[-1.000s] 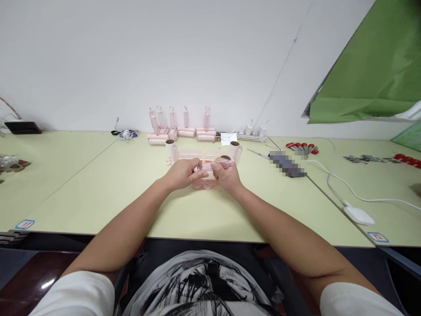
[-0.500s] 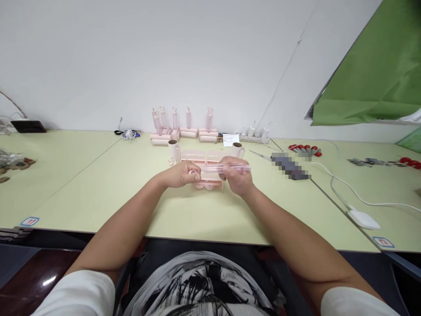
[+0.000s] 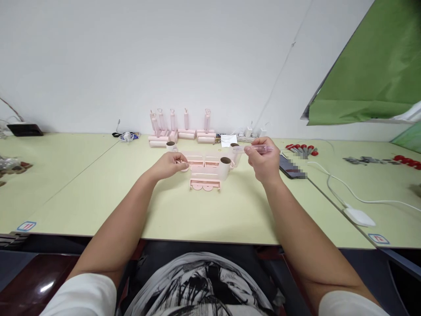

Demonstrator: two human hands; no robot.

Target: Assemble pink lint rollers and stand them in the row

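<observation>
My right hand (image 3: 265, 163) is closed around a clear pink tube-shaped handle (image 3: 263, 148), which points left over the table. To the left, my left hand (image 3: 168, 166) has its fingers pinched on a small pink piece (image 3: 186, 168), mostly hidden by the fingertips. Between the hands stands a white adhesive roll (image 3: 225, 170) with a brown core. Open pink lint-roller cases lie around it: a front case (image 3: 205, 184) with two rounded flaps, and two more cases (image 3: 196, 164) behind. Another roll (image 3: 170, 146) stands beyond my left hand.
Along the wall stand several pink lint rollers (image 3: 206, 137) with upright handles. A phone (image 3: 292, 166) lies right of my right hand, near red-ended tools (image 3: 301, 150). A white cable (image 3: 348, 198) runs to a white box (image 3: 359, 216) on the right. A power strip (image 3: 243, 138) sits at the back.
My right hand has moved right and up with the clear handle, away from my left hand. My left hand has shifted slightly left and up. The roll between them now shows.
</observation>
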